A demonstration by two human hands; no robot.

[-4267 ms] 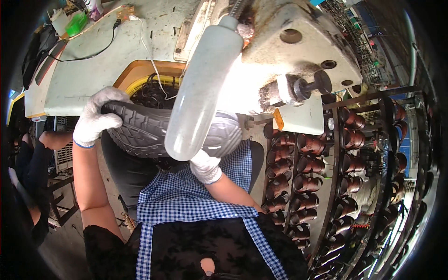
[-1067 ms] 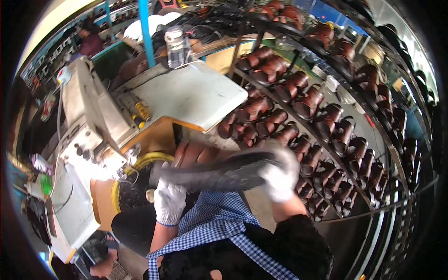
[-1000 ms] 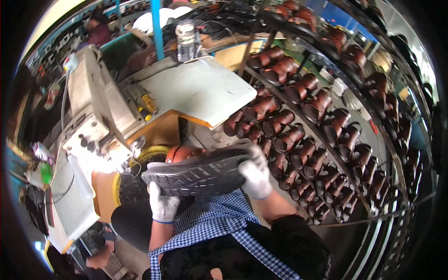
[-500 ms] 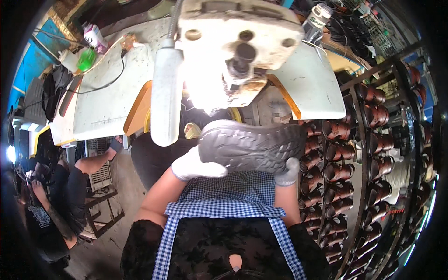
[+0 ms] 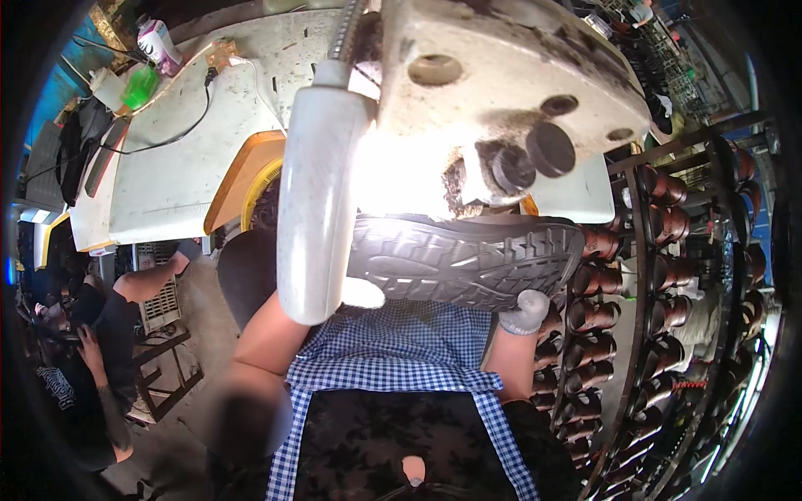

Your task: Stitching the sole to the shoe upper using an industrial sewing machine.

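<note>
A shoe with a black lugged sole (image 5: 468, 259) lies crosswise in front of me, its tread facing up toward my view. Its upper is hidden. My left hand (image 5: 363, 292), in a white glove, grips the left end. Most of that hand is behind the grey lamp (image 5: 322, 184), with only the thumb side showing. At the right end, my gloved right hand (image 5: 526, 313) closes on the near edge, its far fingers out of sight beneath the shoe. The whitish sewing machine head (image 5: 493, 92) overhangs the shoe's far edge; whether they touch, I cannot tell.
A pale work table (image 5: 175, 159) extends left, with a black cable and bottles on it. Racks of brown shoes (image 5: 597, 313) stand close by my right arm. At the left sits another person (image 5: 100, 367), near a metal frame (image 5: 171, 376).
The machine head and lamp look larger and nearer, and the lamp now covers most of my left hand. The shoe has shifted right and sits closer under the machine, still between both hands.
</note>
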